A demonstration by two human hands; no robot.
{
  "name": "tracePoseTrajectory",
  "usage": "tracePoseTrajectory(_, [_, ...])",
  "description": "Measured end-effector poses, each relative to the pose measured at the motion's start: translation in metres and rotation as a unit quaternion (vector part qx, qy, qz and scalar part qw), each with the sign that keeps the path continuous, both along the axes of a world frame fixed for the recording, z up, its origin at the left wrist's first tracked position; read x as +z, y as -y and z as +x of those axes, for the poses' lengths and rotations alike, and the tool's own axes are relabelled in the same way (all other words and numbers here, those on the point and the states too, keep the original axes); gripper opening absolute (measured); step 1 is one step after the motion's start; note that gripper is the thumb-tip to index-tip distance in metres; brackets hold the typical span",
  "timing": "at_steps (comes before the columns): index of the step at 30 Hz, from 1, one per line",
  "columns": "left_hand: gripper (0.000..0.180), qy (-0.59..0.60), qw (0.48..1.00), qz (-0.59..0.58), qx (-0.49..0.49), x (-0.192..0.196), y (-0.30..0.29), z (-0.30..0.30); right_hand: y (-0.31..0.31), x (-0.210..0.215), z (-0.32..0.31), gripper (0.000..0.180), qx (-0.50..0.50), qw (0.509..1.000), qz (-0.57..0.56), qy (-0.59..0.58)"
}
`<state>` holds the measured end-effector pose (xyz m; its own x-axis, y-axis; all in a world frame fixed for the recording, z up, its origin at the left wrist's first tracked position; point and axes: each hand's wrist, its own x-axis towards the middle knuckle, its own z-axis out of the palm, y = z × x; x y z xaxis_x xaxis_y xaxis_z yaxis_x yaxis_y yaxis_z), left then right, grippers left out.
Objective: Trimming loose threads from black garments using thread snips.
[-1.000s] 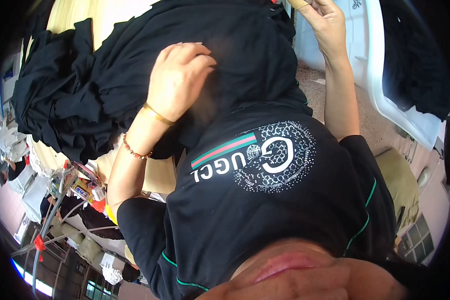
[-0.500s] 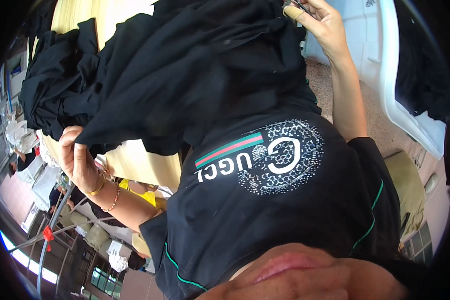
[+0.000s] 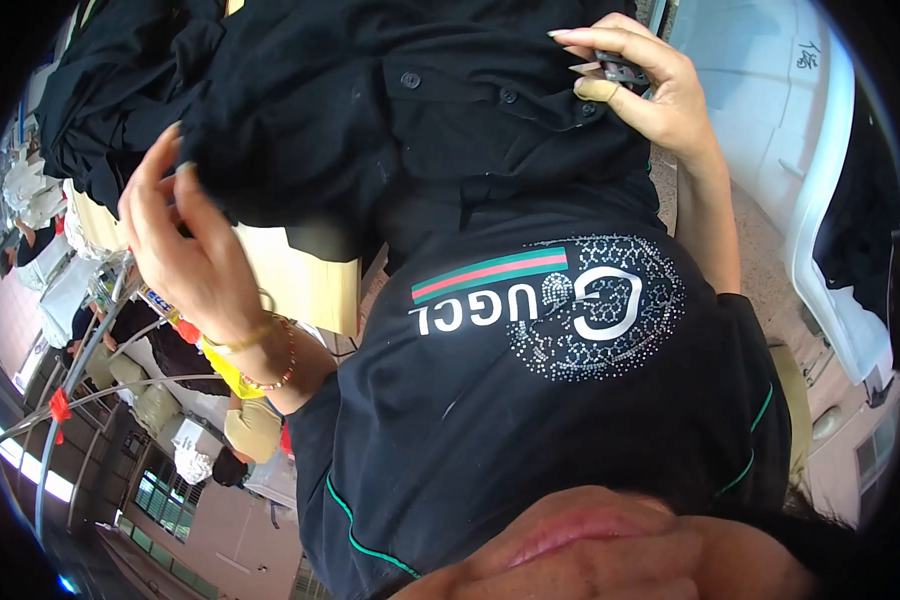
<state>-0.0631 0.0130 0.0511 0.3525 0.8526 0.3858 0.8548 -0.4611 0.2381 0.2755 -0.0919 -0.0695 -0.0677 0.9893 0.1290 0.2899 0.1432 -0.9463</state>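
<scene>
A black garment (image 3: 300,110) lies spread before me, with a buttoned placket (image 3: 460,95) showing several dark buttons. My left hand (image 3: 195,255) is at the garment's left edge, thumb and fingers apart; it grips no cloth, and whether the fingertips touch it I cannot tell. Over the right end of the placket, my right hand (image 3: 665,95) holds small dark thread snips (image 3: 620,70) in its curled fingers, partly hidden. Tan tape (image 3: 597,90) wraps its thumb. The index finger reaches out above the cloth.
A pale wooden tabletop (image 3: 310,285) shows under the garment. On the right stands a large light-blue plastic tub (image 3: 770,110), with dark cloth (image 3: 870,150) beyond it. At left, a metal pole (image 3: 65,370) carries a red tie (image 3: 59,405); people and white bundles are farther back.
My left hand has let go of the cloth edge and its fingers have spread. The garment now shows its buttoned placket. My right hand has come lower, nearer to me, with the snips.
</scene>
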Motion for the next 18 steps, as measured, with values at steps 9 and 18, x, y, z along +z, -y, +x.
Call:
tracePoseTrajectory(9, [0.037,0.325,0.697,-0.637,-0.047,-0.037,0.042,0.049,-0.013,0.052,-0.021,0.037,-0.036,0.999,-0.004,-0.023])
tracePoseTrajectory(18, [0.022,0.624,0.477,-0.619,-0.01,-0.091,0.041,0.053,-0.021,0.042,-0.044,0.041,0.091,0.991,0.025,0.093])
